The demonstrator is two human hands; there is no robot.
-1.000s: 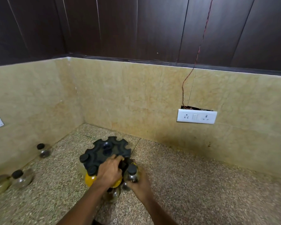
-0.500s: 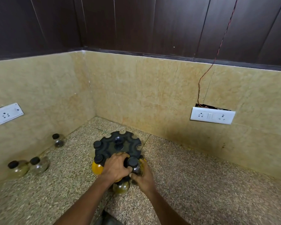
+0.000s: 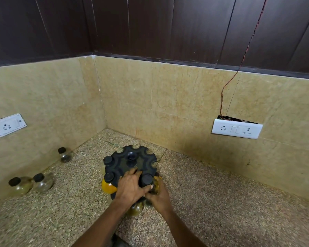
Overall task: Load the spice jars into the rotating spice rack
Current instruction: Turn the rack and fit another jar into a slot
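The speckled stone counter (image 3: 221, 202) runs into a corner. The black spice rack (image 3: 132, 163) stands on it near the middle. One small jar (image 3: 64, 155) sits by the left wall, and two more jars (image 3: 32, 183) sit close together nearer the front

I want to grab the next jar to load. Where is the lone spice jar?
In the head view the lone spice jar stands far left on the countertop, against the left wall, beyond the jar pair and left of the rack.
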